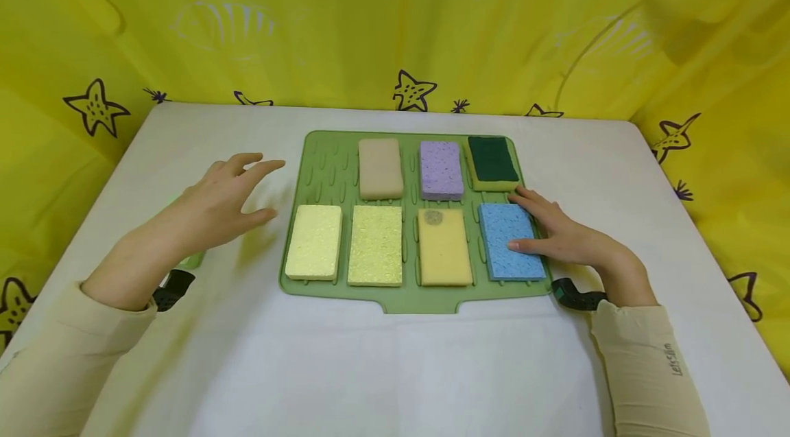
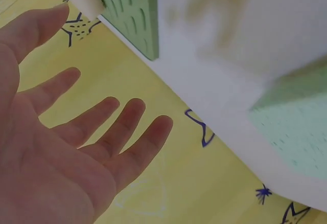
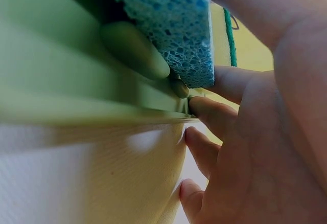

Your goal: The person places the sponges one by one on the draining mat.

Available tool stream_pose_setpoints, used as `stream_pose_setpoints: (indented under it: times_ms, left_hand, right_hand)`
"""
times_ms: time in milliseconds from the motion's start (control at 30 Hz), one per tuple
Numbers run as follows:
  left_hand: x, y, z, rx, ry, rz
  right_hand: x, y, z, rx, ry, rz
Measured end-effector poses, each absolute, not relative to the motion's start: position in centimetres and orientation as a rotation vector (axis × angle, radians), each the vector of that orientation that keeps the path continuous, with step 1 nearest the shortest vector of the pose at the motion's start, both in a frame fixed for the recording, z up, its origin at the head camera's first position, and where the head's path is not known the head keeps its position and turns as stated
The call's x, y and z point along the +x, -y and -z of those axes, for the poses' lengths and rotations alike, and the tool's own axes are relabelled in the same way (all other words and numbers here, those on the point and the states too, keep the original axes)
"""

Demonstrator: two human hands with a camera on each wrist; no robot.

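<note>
My right hand (image 1: pixel 564 234) is at the right edge of a blue sponge (image 1: pixel 509 252) lying on a green ridged mat (image 1: pixel 422 303). Its thumb lies over the sponge's top; the other fingers extend along the far right side. In the right wrist view, the index finger meets the blue sponge (image 3: pixel 189 35) at a corner. My left hand (image 1: pixel 219 200) hovers left of the mat, fingers spread, holding nothing. Under the left forearm, mostly hidden, lies a light green block (image 1: pixel 193 260), perhaps a sponge; the left wrist view shows its pale green face (image 2: pixel 301 127).
Also on the mat are a beige sponge (image 1: pixel 380 169), a purple sponge (image 1: pixel 441 171), a green-topped scrub sponge (image 1: pixel 492 162), two pale yellow sponges (image 1: pixel 313 243) and a spotted cream sponge (image 1: pixel 444 252). A yellow curtain (image 1: pixel 345 25) surrounds the white table (image 1: pixel 345 368).
</note>
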State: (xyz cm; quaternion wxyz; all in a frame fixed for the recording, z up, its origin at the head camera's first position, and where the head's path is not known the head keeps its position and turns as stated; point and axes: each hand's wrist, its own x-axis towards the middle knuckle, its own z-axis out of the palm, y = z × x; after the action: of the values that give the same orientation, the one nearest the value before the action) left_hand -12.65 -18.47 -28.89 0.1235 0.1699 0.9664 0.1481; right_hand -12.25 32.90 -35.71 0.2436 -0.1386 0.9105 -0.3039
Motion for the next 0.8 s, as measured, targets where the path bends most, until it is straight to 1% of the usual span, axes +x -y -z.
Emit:
stream_pose_setpoints:
  times_ms: [567,800]
  left_hand:
    - [-11.7,24.1,30.2,0.434,-2.744,-0.309]
    - [-11.4,25.7,30.9,0.338,-2.679,-0.279]
  right_hand:
    - [-12.1,-32.9,35.7,-0.352,-2.486,0.828]
    - [-12.1,-32.9,35.8,-0.353,-2.480,0.839]
